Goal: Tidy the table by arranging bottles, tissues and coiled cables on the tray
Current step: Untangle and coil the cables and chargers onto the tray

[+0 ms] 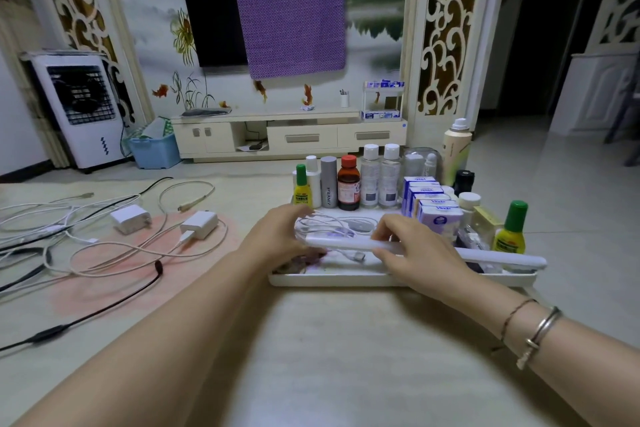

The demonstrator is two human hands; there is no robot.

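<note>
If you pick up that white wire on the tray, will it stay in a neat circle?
Probably not. The white wire looks thin and floppy, so its loops would likely sag open. It seems light. Both hands, left and right, are on the bundle.

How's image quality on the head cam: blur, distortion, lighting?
Head view: strong wide-angle bowing at the edges, door frames lean; lighting dim and flat, no glare; left hand and right hand slightly soft over the tray; tissue packs readable; doorway at right is dark.
</note>
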